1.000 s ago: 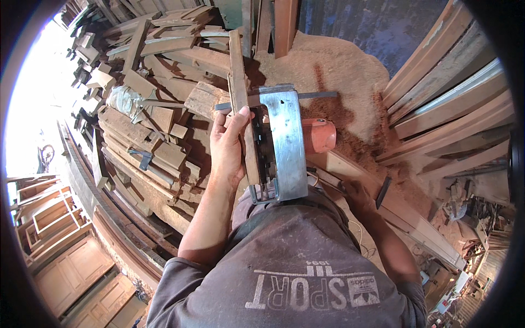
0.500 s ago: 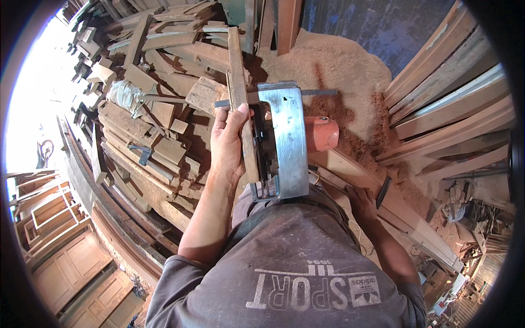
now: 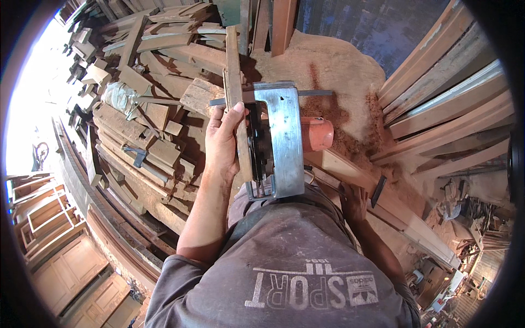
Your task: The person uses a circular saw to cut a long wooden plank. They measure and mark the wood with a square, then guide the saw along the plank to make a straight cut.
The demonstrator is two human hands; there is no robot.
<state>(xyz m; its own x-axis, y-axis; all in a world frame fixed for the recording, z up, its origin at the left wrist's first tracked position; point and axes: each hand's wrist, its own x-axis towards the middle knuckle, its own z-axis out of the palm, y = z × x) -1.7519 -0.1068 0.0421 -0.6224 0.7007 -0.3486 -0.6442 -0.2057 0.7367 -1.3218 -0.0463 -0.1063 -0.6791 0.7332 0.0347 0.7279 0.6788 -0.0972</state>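
My left hand (image 3: 224,136) is closed around a narrow wooden strip (image 3: 233,65), thumb on its face. The strip stands lengthwise along the left side of a circular saw (image 3: 284,136) with a shiny metal base plate and an orange motor housing (image 3: 317,134). A dark flat bar (image 3: 317,93) crosses the saw's far end and sticks out on both sides. At the lower right, my right hand (image 3: 354,203) is in shadow with its fingers curled, beside a short black bar (image 3: 378,191) and a long plank (image 3: 404,218). What lies under those fingers is hidden.
Offcuts (image 3: 158,115) are heaped at the left, with a hammer (image 3: 140,156) among them. Sawdust (image 3: 328,60) covers the ground ahead. Long boards (image 3: 448,109) lean at the right. Panelled doors (image 3: 71,268) lie at the lower left.
The whole view has shifted slightly, so everything sits a little further left. My left hand keeps its hold on the wooden strip against the saw; the right hand stays near the black bar.
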